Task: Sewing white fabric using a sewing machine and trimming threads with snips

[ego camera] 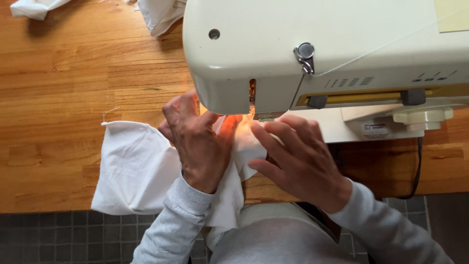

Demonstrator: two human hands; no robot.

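Both hands (200, 142) (298, 156) press white cloth (137, 166) under the sewing machine (322, 49).

A wooden butcher-block counter (58, 83), warm orange-brown with visible plank seams, fills the view. A cream sewing machine (332, 49) stands on it at the upper right. A piece of white fabric (134, 166) lies on the counter just left of the machine, hanging over the near edge. More white cloth (159, 14) lies at the far edge, with another white scrap (34, 7) in the top left corner.
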